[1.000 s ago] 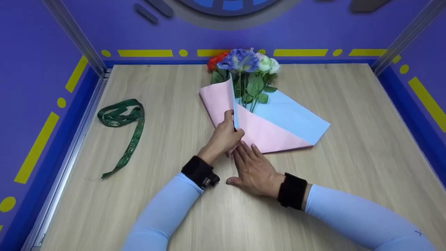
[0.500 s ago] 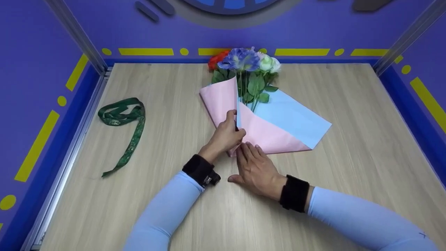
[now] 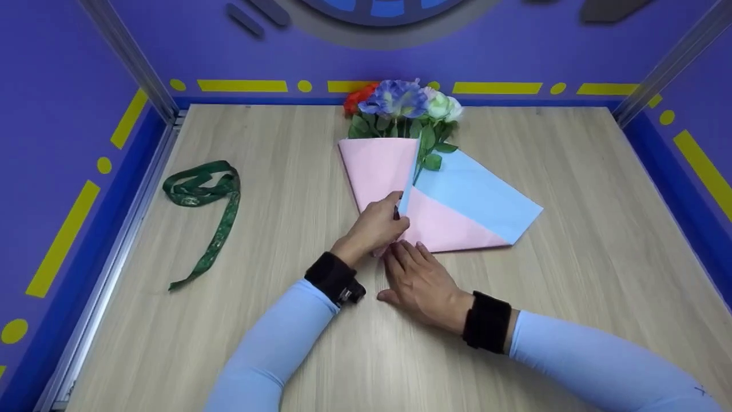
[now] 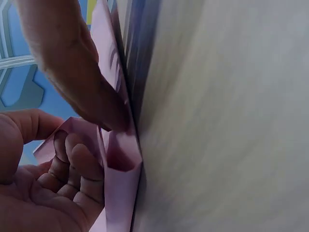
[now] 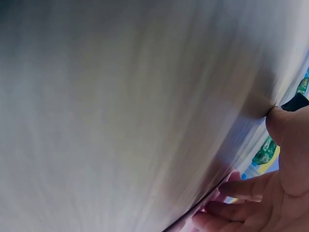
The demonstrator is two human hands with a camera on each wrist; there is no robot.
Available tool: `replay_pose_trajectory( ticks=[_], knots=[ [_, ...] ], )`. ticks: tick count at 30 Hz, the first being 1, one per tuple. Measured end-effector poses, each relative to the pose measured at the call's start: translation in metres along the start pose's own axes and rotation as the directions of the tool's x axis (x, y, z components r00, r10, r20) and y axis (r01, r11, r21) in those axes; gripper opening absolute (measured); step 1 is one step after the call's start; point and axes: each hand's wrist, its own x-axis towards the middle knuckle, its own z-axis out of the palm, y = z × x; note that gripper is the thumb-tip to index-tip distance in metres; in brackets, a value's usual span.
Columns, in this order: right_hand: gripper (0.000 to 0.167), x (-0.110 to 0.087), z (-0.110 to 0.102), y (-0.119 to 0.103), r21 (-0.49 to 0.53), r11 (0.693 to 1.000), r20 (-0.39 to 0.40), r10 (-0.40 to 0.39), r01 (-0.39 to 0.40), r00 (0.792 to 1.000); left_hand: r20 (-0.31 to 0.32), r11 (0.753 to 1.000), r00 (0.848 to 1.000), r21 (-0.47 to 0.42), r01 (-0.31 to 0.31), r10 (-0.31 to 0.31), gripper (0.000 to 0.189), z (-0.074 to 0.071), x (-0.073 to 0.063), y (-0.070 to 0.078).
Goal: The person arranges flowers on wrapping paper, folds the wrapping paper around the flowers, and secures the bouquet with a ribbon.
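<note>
A bouquet of red, purple and pale flowers [image 3: 394,100] lies on wrapping paper [image 3: 377,166] that is pink on one side and blue on the other. The left side of the paper is folded over the stems; the right side lies spread with its lower edge turned up. My left hand [image 3: 377,226] pinches the folded-over edge between thumb and fingers. In the left wrist view its fingers [image 4: 79,166] curl at the pink paper. My right hand [image 3: 423,283] lies flat, fingers extended, pressing the paper's bottom near the left hand. The lower stems are hidden under the paper.
A green patterned ribbon [image 3: 197,189] lies loosely coiled on the wooden table [image 3: 274,149] at the left, its tail trailing toward the front. Blue panels [image 3: 257,46] with yellow marks enclose the back and sides.
My left hand has drawn the left paper flap rightward and down, so it covers more of the stems. The right hand stays pressed near the bottom, shifting only slightly.
</note>
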Motion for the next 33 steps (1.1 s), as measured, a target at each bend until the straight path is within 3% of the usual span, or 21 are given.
replay_pose_trajectory(
  ticks=[3,5,7,8,9,11,12,14,16,17,19,21,24,28,31,33],
  knots=[
    [0.075,0.0,0.001,0.005,0.083,0.996,-0.056,-0.022,0.026,0.998,-0.003,0.998,1.0,0.05,-0.028,0.028,0.058,0.001,0.001,-0.002],
    [0.058,0.0,0.0,0.012,0.207,0.978,-0.093,0.029,-0.009,0.995,-0.011,0.999,0.999,0.041,-0.035,0.035,0.049,0.002,0.002,-0.002],
    [0.04,0.001,-0.002,0.022,0.394,0.912,-0.085,0.16,-0.114,0.983,-0.02,0.999,0.999,0.003,-0.032,0.032,0.041,0.002,0.003,-0.002],
    [0.033,0.003,-0.003,0.028,0.494,0.849,-0.058,0.246,-0.186,0.968,-0.025,0.999,0.999,-0.02,-0.032,0.031,0.038,0.002,0.003,-0.002],
    [0.029,0.004,-0.005,0.035,0.583,0.767,-0.015,0.34,-0.268,0.94,-0.022,0.999,0.999,-0.044,-0.028,0.027,0.037,0.003,0.003,-0.002],
    [0.034,0.01,-0.008,0.05,0.708,0.568,0.105,0.503,-0.42,0.858,-0.012,0.997,1.0,-0.076,-0.024,0.023,0.035,0.003,0.003,-0.002],
    [0.039,0.013,-0.009,0.057,0.748,0.467,0.166,0.556,-0.472,0.814,-0.008,0.997,1.0,-0.081,-0.022,0.021,0.033,0.003,0.003,-0.002],
    [0.051,0.021,-0.009,0.07,0.796,0.292,0.279,0.601,-0.531,0.749,-0.007,0.996,1.0,-0.082,-0.023,0.022,0.031,0.003,0.003,-0.004],
    [0.054,0.028,-0.009,0.079,0.809,0.18,0.362,0.599,-0.56,0.715,-0.009,0.996,0.999,-0.082,-0.034,0.033,0.029,0.002,0.001,-0.005],
    [0.05,0.031,-0.008,0.082,0.811,0.146,0.389,0.59,-0.567,0.708,-0.013,0.996,0.999,-0.075,-0.046,0.045,0.028,0.001,0.0,-0.007],
    [0.035,0.035,-0.004,0.086,0.809,0.114,0.423,0.568,-0.576,0.706,-0.032,0.996,0.996,-0.034,-0.083,0.082,0.027,-0.001,-0.005,-0.009],
    [0.021,0.036,-0.001,0.088,0.803,0.118,0.432,0.558,-0.584,0.708,-0.064,0.991,0.989,0.042,-0.13,0.133,0.025,-0.004,-0.013,-0.012],
    [0.016,0.036,0.003,0.089,0.812,0.119,0.422,0.556,-0.571,0.716,-0.09,0.966,0.978,0.195,-0.17,0.19,0.019,-0.011,-0.03,-0.017],
    [0.013,0.036,0.003,0.09,0.82,0.11,0.408,0.575,-0.561,0.709,-0.03,0.94,0.983,0.3,-0.165,0.182,0.008,-0.019,-0.048,-0.024],
    [0.011,0.037,0.004,0.091,0.806,0.096,0.427,0.59,-0.584,0.686,0.026,0.933,0.988,0.325,-0.155,0.155,0.007,-0.021,-0.048,-0.028],
    [0.011,0.038,0.006,0.091,0.798,0.09,0.442,0.584,-0.595,0.681,0.051,0.927,0.989,0.344,-0.149,0.14,0.008,-0.021,-0.046,-0.03]
  ],
)
